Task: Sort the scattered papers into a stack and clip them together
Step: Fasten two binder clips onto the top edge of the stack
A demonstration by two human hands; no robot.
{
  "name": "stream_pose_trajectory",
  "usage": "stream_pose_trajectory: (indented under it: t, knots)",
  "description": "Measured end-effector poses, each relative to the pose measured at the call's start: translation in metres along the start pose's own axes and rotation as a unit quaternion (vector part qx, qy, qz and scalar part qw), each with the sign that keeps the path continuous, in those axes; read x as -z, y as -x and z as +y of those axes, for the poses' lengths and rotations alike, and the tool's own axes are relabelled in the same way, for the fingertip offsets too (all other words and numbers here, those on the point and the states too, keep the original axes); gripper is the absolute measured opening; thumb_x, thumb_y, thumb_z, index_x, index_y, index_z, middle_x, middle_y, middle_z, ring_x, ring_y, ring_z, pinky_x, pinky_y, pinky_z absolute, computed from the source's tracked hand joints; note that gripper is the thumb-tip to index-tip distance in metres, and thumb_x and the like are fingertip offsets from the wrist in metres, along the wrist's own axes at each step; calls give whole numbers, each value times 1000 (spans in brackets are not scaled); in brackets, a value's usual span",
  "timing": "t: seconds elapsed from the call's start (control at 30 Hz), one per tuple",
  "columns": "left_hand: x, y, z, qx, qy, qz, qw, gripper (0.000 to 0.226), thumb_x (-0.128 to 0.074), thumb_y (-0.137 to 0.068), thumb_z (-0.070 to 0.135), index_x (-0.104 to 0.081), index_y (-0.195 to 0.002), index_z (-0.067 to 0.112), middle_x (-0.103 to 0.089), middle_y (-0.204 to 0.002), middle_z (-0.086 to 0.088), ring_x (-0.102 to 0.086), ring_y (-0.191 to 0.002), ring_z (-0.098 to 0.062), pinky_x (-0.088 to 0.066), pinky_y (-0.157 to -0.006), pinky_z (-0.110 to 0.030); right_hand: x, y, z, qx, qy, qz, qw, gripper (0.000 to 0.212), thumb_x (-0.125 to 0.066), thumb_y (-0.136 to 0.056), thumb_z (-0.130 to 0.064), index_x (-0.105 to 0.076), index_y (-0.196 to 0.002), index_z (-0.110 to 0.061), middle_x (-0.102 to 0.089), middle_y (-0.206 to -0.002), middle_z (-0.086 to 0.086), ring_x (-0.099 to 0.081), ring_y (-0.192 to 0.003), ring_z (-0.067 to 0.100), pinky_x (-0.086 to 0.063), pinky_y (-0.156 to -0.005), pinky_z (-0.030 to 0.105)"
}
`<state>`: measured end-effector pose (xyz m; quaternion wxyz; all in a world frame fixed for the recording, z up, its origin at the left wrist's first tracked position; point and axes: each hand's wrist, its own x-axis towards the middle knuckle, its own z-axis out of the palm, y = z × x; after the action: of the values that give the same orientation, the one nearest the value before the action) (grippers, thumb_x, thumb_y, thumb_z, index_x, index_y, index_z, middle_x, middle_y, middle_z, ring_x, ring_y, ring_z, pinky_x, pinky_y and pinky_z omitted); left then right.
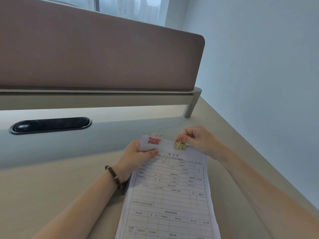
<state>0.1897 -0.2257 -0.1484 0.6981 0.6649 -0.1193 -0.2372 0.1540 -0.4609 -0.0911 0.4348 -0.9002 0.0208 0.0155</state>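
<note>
Head view | our paper stack (170, 200) lies on the desk (51, 195) | left hand (138, 156) – thumb on top – grips its upper left corner | right hand (198, 140) pinches the yellow clip's (179, 146) handle at the top edge | pink clip (154, 139) sits beside it | cable port (51, 125) and divider panel (96, 54) beyond
</note>
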Motion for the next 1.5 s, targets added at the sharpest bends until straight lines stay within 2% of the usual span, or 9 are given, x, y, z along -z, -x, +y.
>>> stream_pose_trajectory:
  t: [0.43, 0.57, 0.67, 0.77, 0.87, 0.97, 1.23, 1.43, 1.5]
  knots:
    - [-1, 2, 2, 3, 15, -6, 1000, 20, -66, -90, 1, -70, -109, -2, -74, -107, -21, -71, -101, -38, -59, -89, -44, 26, 21, 13, -33, 11, 18, 999, 35, -68, -97, -25, -64, -77, 4, -71, -93, 29, -49, -73, 17, -34, -63, 30]
    - [0, 1, 2, 2, 21, 0, 1000, 20, -66, -89, 0, -70, -109, -3, -74, -108, -23, -70, -102, -38, -60, -84, -38, 27, 19, 15, -45, 11, 3, 999, 31, -70, -95, -26, -63, -70, -8, -68, -76, 11, -50, -72, 14, -35, -64, 30]
    - [1, 1, 2, 3, 22, -5, 1000, 20, -67, -89, 0, -70, -109, -3, -74, -108, -22, -70, -103, -38, -58, -91, -45, 26, 23, 14, -59, -22, -10, 998, 30, -69, -95, -28, -65, -67, -21, -76, -87, 12, -63, -84, 17, -43, -77, 31]
    - [1, 1, 2, 6, 31, -12, 999, 20, -66, -89, 1, -70, -108, -4, -74, -107, -23, -71, -100, -38, -58, -91, -46, 22, 31, 12, -60, -107, 4, 992, 21, -66, -93, -34, -69, -93, -13, -79, -106, 4, -71, -98, 16, -50, -89, 29]
    - [1, 1, 3, 13, 43, -19, 999, 19, -65, -90, 1, -70, -108, -5, -75, -105, -23, -73, -93, -34, -61, -83, -40, 15, 41, 19, -94, -210, 46, 972, 46, -69, -84, -40, -60, -122, -15, -77, -114, 1, -70, -93, 20, -53, -85, 35]
    - [2, 2, 3, 16, 50, -25, 998, 21, -66, -90, 3, -70, -109, -5, -75, -104, -22, -73, -96, -38, -60, -84, -44, 2, 54, 33, -143, -231, 65, 960, 53, -80, -83, -26, -56, -131, -24, -76, -115, 6, -74, -93, 22, -56, -81, 36]
    - [1, 8, 8, 21, 79, -44, 996, 27, -67, -88, 8, -69, -110, -7, -74, -106, -24, -73, -94, -39, -62, -79, -43, -21, 76, 34, -177, -294, 152, 927, 57, -85, -79, -13, -56, -127, -19, -78, -105, 12, -77, -92, 29, -61, -87, 50]
    - [-2, 13, 7, 17, 82, -39, 996, 36, -75, -81, 11, -68, -110, -10, -72, -107, -29, -72, -94, -42, -62, -78, -44, -28, 86, 34, -160, -264, 199, 930, 18, -62, -100, -22, -70, -113, -13, -80, -98, 7, -76, -96, 28, -59, -92, 48]
    - [-5, 15, 8, 27, 90, -32, 995, 30, -69, -87, 10, -67, -110, -10, -72, -106, -29, -72, -92, -41, -62, -77, -44, -27, 88, 34, -162, -252, 213, 930, 24, -56, -104, -26, -73, -102, -9, -79, -97, 10, -74, -98, 33, -57, -91, 46]
